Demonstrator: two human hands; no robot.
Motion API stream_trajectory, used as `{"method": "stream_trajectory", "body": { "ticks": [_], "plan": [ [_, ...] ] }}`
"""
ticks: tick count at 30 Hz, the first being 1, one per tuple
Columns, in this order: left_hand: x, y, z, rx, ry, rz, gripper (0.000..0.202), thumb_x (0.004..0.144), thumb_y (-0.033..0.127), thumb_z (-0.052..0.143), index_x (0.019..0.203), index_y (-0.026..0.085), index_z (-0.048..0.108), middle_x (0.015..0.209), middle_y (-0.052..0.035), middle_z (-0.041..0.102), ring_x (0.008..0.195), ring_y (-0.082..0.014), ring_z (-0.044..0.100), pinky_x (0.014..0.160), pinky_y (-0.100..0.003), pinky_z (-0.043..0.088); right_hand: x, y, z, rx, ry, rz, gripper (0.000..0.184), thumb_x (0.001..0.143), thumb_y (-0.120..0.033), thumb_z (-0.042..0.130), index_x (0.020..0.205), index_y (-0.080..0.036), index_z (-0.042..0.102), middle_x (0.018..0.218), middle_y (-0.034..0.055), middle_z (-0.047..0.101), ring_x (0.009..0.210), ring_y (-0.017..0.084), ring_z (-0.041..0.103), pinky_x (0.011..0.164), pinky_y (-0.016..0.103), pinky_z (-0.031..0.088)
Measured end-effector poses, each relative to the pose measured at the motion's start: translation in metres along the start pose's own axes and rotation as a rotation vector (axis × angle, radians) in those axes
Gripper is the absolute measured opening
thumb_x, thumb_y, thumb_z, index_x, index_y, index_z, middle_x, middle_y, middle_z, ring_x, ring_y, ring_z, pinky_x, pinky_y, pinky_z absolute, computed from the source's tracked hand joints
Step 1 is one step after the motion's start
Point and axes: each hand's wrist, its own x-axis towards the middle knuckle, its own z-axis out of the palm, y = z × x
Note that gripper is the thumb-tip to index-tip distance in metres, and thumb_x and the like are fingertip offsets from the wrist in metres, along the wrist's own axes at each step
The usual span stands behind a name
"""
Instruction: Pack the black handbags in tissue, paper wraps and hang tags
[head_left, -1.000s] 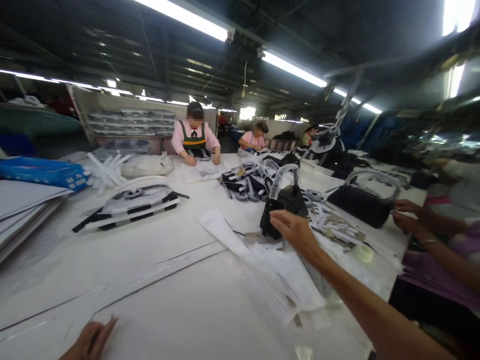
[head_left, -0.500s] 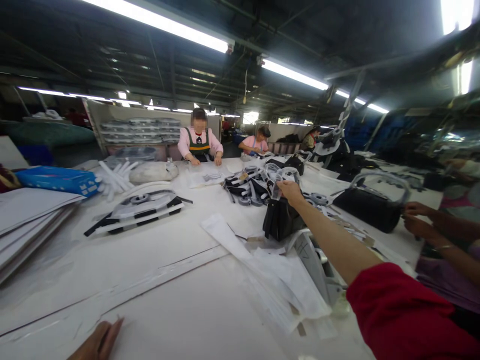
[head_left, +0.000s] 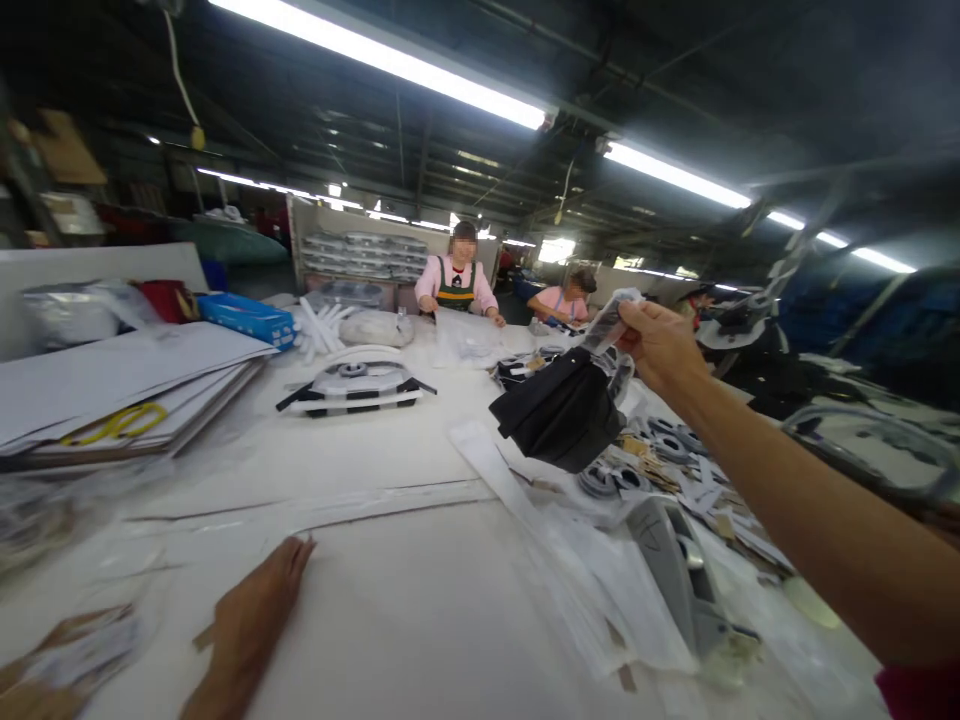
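My right hand (head_left: 660,340) is closed around the plastic-wrapped handle (head_left: 606,322) of a black handbag (head_left: 561,410). The bag hangs tilted above the table, clear of the white sheets below. Low on the left, my left hand (head_left: 255,610) is over the white tabletop (head_left: 420,580) with its fingers pressed together; whatever they may pinch is too small to make out. A grey tape dispenser (head_left: 660,545) with dark marker writing stands below my right forearm. White wrapping sheets (head_left: 540,540) lie beside it.
Wrapped grey-and-black straps (head_left: 360,385) lie mid-table. At left are stacked boards (head_left: 135,370) with yellow scissors (head_left: 120,424) and a blue box (head_left: 247,318). Grey rolls and paper scraps (head_left: 675,450) cover the right. Across the table, a person (head_left: 457,280) handles a clear plastic bag (head_left: 465,338).
My right hand has lifted the black handbag off the table by its handle. The view has swung left. My left hand shows further in. The person opposite now holds a plastic bag.
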Motion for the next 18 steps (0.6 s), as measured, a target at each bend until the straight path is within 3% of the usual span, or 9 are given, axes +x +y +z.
{"method": "stream_trajectory", "body": {
  "ticks": [2,3,8,10,15,18],
  "plan": [
    [-0.004,0.010,-0.013,-0.013,-0.056,-0.053,0.038,0.099,0.038,0.028,0.095,0.017,0.059,0.080,-0.0094,0.069,0.079,-0.0261,0.066,0.063,-0.029,0.040,-0.028,-0.001,0.026,0.092,-0.087,0.009,0.023,0.080,-0.039,0.072,0.075,-0.019,0.062,0.067,-0.0012,0.064,0.059,0.012,0.061,0.060,0.024,0.053],
    [-0.005,0.013,-0.018,-0.080,-0.027,-0.054,0.036,0.100,0.035,0.029,0.096,0.015,0.059,0.082,-0.0122,0.069,0.080,-0.0270,0.066,0.064,-0.029,0.039,-0.043,0.002,0.039,0.138,-0.131,0.035,0.024,0.078,-0.039,0.073,0.075,-0.019,0.062,0.069,-0.0010,0.064,0.060,0.011,0.061,0.060,0.024,0.053],
    [-0.013,0.010,-0.025,-0.200,-0.020,-0.079,0.027,0.101,0.035,0.034,0.106,0.018,0.055,0.098,-0.0080,0.069,0.086,-0.0195,0.065,0.071,-0.027,0.038,-0.134,0.023,0.103,0.282,-0.395,0.263,0.028,0.074,-0.040,0.079,0.070,-0.019,0.061,0.066,-0.0024,0.062,0.060,0.010,0.059,0.063,0.024,0.053],
    [-0.019,0.004,-0.026,-0.248,-0.016,-0.066,0.025,0.101,0.037,0.036,0.107,0.020,0.054,0.095,-0.0044,0.070,0.085,-0.0165,0.065,0.072,-0.025,0.039,-0.172,0.028,0.121,0.293,-0.527,0.314,0.027,0.076,-0.042,0.077,0.073,-0.019,0.064,0.067,-0.0017,0.062,0.062,0.012,0.059,0.065,0.026,0.053],
    [-0.031,-0.011,-0.034,-0.285,-0.018,-0.045,0.017,0.100,0.027,0.039,0.112,0.022,0.050,0.097,0.0000,0.070,0.077,-0.0105,0.065,0.070,-0.020,0.042,-0.243,0.032,0.139,0.103,-0.876,0.384,0.028,0.078,-0.045,0.074,0.076,-0.018,0.068,0.069,0.0006,0.064,0.064,0.014,0.058,0.060,0.026,0.049],
    [-0.035,-0.016,-0.042,-0.248,-0.015,-0.044,0.019,0.098,0.022,0.041,0.113,0.020,0.051,0.100,-0.0031,0.070,0.082,-0.0136,0.066,0.069,-0.022,0.041,-0.262,0.032,0.139,0.088,-0.896,0.425,0.031,0.081,-0.048,0.069,0.079,-0.017,0.068,0.073,0.0006,0.065,0.067,0.015,0.058,0.063,0.026,0.049]
  ]
}}
